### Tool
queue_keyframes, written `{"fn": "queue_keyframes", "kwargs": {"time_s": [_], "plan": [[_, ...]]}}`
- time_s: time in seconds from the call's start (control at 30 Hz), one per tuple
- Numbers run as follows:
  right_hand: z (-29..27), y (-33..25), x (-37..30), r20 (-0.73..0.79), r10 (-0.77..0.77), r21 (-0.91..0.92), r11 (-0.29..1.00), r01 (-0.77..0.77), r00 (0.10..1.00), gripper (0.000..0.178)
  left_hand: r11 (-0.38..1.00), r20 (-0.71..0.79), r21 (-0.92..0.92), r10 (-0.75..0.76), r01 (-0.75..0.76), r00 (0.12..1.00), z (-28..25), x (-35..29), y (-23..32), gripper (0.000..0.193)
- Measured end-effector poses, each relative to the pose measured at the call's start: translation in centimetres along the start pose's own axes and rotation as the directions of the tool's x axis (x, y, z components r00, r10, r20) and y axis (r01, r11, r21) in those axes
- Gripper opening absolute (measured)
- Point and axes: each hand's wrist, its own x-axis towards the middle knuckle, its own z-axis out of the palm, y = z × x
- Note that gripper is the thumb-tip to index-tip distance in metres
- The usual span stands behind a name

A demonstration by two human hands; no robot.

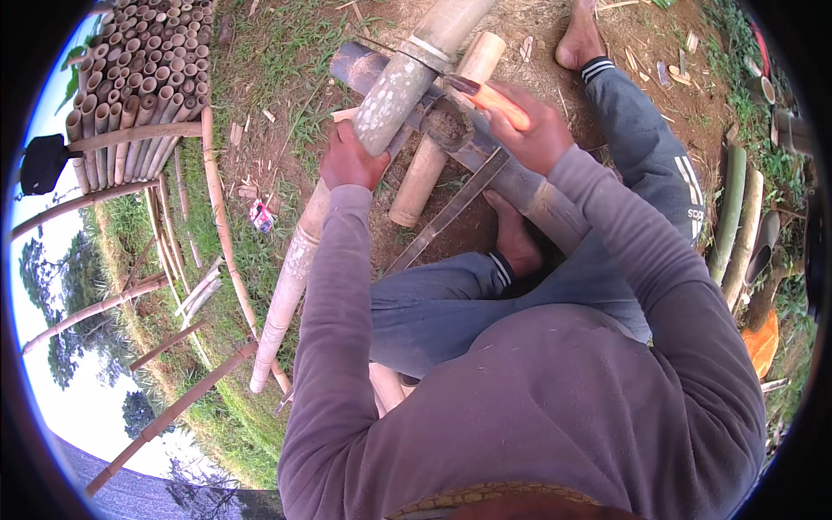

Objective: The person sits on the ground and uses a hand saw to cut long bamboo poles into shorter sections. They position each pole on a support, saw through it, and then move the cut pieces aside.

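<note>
Blotchy, matt bamboo pole (387,102), smooth, glossy orange tool handle (505,105) and 2 matt cloth sleeves (617,221)

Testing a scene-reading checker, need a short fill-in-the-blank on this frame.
1. The right hand grips a tool by its ____ handle.
2. The ____ hand holds a pale bamboo pole.
3. Cut bamboo pieces are stacked toward the picture's ____ corner.
4. The person's feet wear no shoes; they are ____.

Missing words: orange; left; upper left; bare.
</note>
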Motion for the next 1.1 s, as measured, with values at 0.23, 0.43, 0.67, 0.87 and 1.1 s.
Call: {"fn": "queue_keyframes", "kwargs": {"time_s": [0.23, 0.43, 0.67, 0.87, 1.1], "plan": [[-5.0, 1.5, -9.0, -0.067, 0.051, 0.021, 0.999, -0.05, 0.996, 0.039, 0.999, 0.003, 0.019, -0.048, 0.048, 0.999, 0.5, -0.5, -1.0, 0.082], [-8.4, 4.2, -12.8, -0.04, 0.291, 0.061, 0.955, -0.289, 0.956, 0.043, 0.999, 0.064, -0.019, -0.043, 0.044, 0.997, -0.2, 0.1, -0.5, 0.081], [-6.5, 1.0, -4.8, 0.046, 0.036, -0.078, 0.996, -0.032, 0.998, 0.062, 0.973, -0.074, -0.228, 0.005, -0.022, 0.997, -8.2, -6.5, -2.1, 0.077], [-0.9, -11.8, 2.0, 0.448, 0.203, 0.502, 0.748, -0.433, 0.871, 0.072, 0.945, -0.209, -0.25, 0.161, -0.212, 0.965, -12.4, -15.1, 0.7, 0.078], [-6.1, -12.7, -6.2, 0.485, 0.078, 0.47, 0.817, -0.335, 0.871, 0.069, 0.778, -0.771, -0.539, -0.61, 0.323, 0.183, -10.0, -33.5, -10.2, 0.102]]}}
